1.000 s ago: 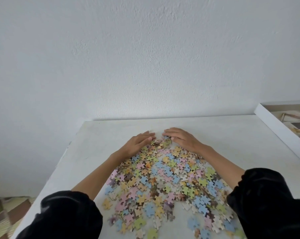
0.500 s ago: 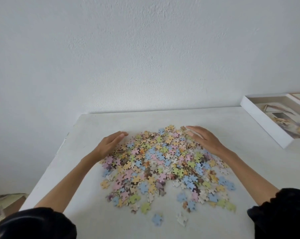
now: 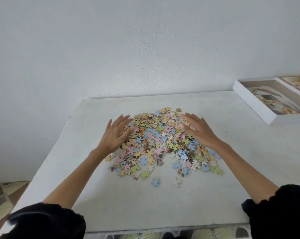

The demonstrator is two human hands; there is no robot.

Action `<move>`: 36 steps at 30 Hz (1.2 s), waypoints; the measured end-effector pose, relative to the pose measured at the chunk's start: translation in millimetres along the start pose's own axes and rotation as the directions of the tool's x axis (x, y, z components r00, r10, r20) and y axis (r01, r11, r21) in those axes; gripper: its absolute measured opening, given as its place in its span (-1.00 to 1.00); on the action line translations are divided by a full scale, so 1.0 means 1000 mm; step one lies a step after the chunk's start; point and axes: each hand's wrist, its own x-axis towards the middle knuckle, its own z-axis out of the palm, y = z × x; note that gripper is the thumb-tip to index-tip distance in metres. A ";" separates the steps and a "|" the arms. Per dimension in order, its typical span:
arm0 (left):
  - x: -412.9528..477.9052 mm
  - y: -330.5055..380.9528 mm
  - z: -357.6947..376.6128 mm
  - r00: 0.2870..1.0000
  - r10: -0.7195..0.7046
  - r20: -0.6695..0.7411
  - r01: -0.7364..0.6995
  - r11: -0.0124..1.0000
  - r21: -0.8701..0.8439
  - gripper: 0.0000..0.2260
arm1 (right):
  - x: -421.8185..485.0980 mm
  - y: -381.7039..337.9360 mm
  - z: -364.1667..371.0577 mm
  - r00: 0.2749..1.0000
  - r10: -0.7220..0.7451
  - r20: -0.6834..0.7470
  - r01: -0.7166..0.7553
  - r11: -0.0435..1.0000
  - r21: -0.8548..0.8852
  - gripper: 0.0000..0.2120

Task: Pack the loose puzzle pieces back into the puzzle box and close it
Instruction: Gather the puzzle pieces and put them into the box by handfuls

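White table, seemingly open margins

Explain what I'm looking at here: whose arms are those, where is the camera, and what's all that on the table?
There is no machine here. A person wears a wide-angle camera on the head, so you look forward and down along their own two bare arms in black sleeves. The left hand and right hand are spread open, one at each side of a heap of pastel puzzle pieces on a white table. Neither hand holds anything; they seem to bracket the heap, perhaps to gather it. A few pieces lie apart at the near edge, such as a blue one. At the far right sits an open white box with a picture inside; the pieces are meant to go back in there, and none has yet.
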 end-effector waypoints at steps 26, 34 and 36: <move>-0.054 0.032 0.020 0.990 -0.006 -0.142 0.020 0.995 0.100 -0.32 | -0.070 -0.013 0.032 0.985 -0.004 -0.171 -0.040 0.967 -0.250 -0.15; -0.056 0.026 0.026 0.941 -0.303 -0.148 0.295 0.952 -0.076 -0.26 | -0.080 -0.012 0.039 0.923 0.336 -0.187 -0.366 0.918 -0.154 -0.24; -0.050 0.037 0.035 0.954 -0.252 -0.164 0.242 0.967 -0.079 -0.28 | -0.071 -0.023 0.049 0.937 0.299 -0.183 -0.329 0.930 -0.165 -0.27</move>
